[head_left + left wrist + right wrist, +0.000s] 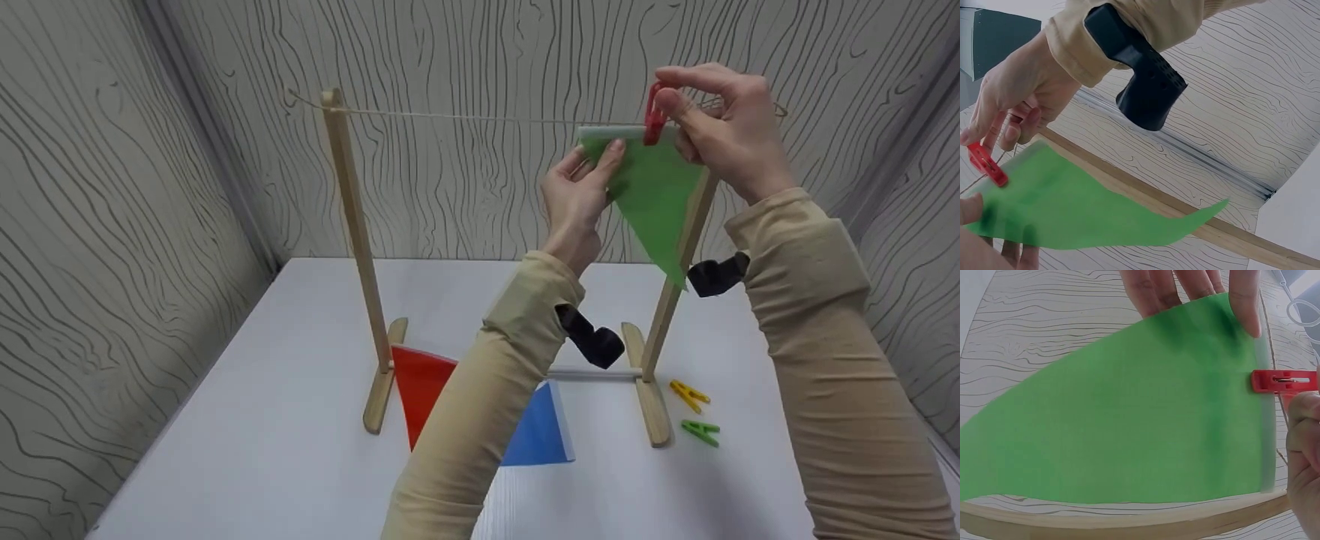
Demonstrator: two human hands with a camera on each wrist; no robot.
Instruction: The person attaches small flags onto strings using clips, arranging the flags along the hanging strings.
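Note:
A green triangular pennant [652, 187] with a pale top strip hangs point down at the string [465, 117], near the right post. My left hand [581, 191] pinches its upper left corner, thumb in front and fingers behind, as the right wrist view also shows. Between thumb and index finger, my right hand [727, 120] pinches a red clothespin [654, 116]. The clothespin's tip [1261, 381] lies over the pennant's top strip, at the string. In the left wrist view the pennant's lower point [1207, 214] curls outward.
The string runs between a left wooden post [352, 225] and a right wooden post [667, 315], joined low by a rod [592, 373]. On the white table lie a red pennant [421, 386], a blue pennant [540, 431], a yellow clothespin [690, 395] and a green clothespin [701, 431].

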